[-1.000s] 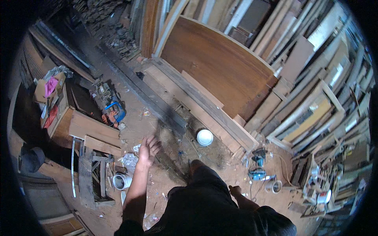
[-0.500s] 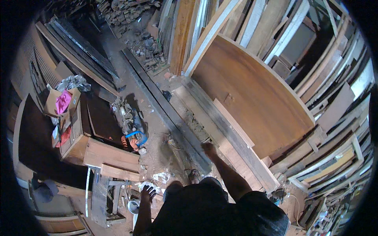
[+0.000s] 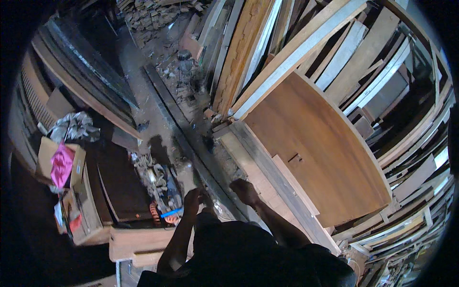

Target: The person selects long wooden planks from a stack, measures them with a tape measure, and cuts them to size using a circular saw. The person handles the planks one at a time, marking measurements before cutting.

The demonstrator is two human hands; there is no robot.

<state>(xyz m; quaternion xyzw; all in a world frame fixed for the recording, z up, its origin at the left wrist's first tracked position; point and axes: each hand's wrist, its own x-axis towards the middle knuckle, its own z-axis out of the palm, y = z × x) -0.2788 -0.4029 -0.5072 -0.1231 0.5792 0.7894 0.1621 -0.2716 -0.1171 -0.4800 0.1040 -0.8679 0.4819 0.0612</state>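
Observation:
My left hand (image 3: 192, 199) is in front of my body, its fingers curled in, left of a pair of long dark timber beams (image 3: 193, 155) on the ground. On their other side is my right hand (image 3: 244, 192), closed like a fist with the knuckles up. Whatever either hand may hold is hidden beneath the fingers. The beams run from near my legs to the far left, side by side with a narrow dark gap. Close to my right hand lie pale and grey planks (image 3: 267, 165), stacked lengthwise.
A large curved-edge brown wooden panel (image 3: 315, 153) leans beyond the planks, with many upright boards (image 3: 349, 62) behind it. To the left, machine parts (image 3: 158, 182) and a blue hose piece lie beside a dark cabinet. A cardboard box (image 3: 43, 160) holds pink material.
My left hand has come up and right from beside the white scraps, its spread fingers now curled. My right hand has shifted slightly left and nearer. The view has turned.

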